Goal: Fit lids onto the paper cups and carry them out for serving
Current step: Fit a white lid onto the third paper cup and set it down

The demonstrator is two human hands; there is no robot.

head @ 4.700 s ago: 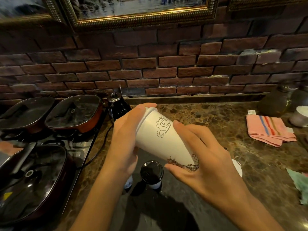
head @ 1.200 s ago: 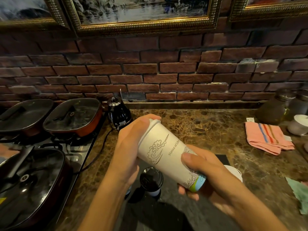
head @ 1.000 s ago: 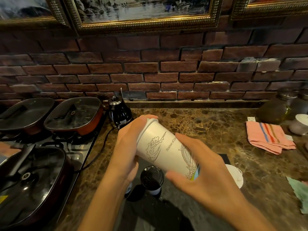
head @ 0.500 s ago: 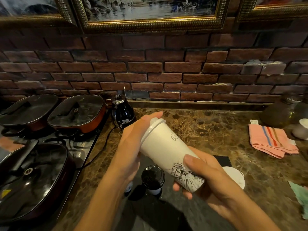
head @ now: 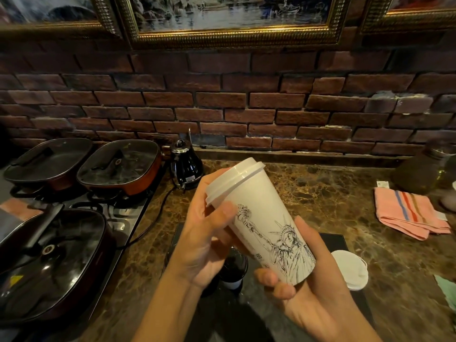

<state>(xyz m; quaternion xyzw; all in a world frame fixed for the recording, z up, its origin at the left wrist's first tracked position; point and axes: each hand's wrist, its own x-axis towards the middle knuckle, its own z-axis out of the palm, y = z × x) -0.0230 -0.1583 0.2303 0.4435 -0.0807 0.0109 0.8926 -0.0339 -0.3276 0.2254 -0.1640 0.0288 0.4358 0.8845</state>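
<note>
This is a kitchen, perhaps of a home or a small café. At the left edge of the brown marble counter [head: 320, 193] sits a stove [head: 123, 218] with three lidded pans [head: 118, 166], and a black kettle [head: 186, 164] stands beside it. Behind runs a red brick wall [head: 222, 107] with gold-framed paintings [head: 234, 21], and a striped cloth [head: 409, 213] lies near the counter's right edge.

Above the marble counter [head: 320, 193], the left hand [head: 204, 240] and the right hand [head: 308, 287] hold a tilted white paper cup [head: 266, 225] with a white lid [head: 234, 178] fitted, a black-lidded cup [head: 233, 267] standing below them.
</note>
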